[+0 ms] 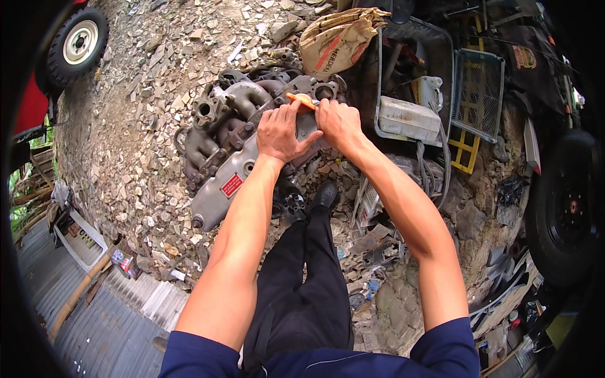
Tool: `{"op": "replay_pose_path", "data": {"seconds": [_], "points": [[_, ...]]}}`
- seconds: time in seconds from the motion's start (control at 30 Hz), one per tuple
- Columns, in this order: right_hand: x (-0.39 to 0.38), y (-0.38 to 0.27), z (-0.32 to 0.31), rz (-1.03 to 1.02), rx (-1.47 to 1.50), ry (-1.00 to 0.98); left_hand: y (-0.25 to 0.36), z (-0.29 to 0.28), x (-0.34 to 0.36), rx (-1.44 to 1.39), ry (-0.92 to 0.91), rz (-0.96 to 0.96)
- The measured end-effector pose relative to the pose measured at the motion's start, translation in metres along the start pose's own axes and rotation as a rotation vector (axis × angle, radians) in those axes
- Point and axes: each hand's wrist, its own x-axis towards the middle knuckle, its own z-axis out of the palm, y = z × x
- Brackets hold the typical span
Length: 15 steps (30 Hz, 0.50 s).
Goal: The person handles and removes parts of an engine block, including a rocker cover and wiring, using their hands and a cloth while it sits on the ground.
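An engine's long grey metal valve cover (208, 205) lies slantwise in front of me, with a small red label on it. At its far end sits an orange winged cap (305, 99), which looks like an oil filler cap. My left hand (277, 133) rests over the cover, its fingertips curled at the cap and its thumb stretched toward the other hand. From the right, my right hand (339, 123) has its fingers bent round the cap's near right side. The fingers partly hide the cap, and the underside of both grips is out of sight.
Rusty manifolds (242, 101) flank the cover's left side. A brown paper sack (340, 43) lies beyond. To the right stands a grey bin (380, 94) with metal parts, beside a green crate (479, 94). Gravel (138, 164) surrounds the engine; tires stand at both sides.
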Motion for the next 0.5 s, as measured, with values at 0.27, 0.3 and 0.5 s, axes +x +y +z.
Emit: {"op": "replay_pose_path", "data": {"seconds": [0.27,0.3,0.5], "points": [[0.014,0.020,-0.001,-0.207,0.028,-0.111,0.000,0.002,-0.001,0.020,-0.035,0.009],[0.015,0.020,-0.003,-0.196,0.070,-0.155,-0.001,0.003,0.000,0.023,-0.012,0.018],[0.005,0.006,-0.005,0.010,0.275,-0.119,-0.004,0.004,0.000,0.031,0.003,0.024]]}}
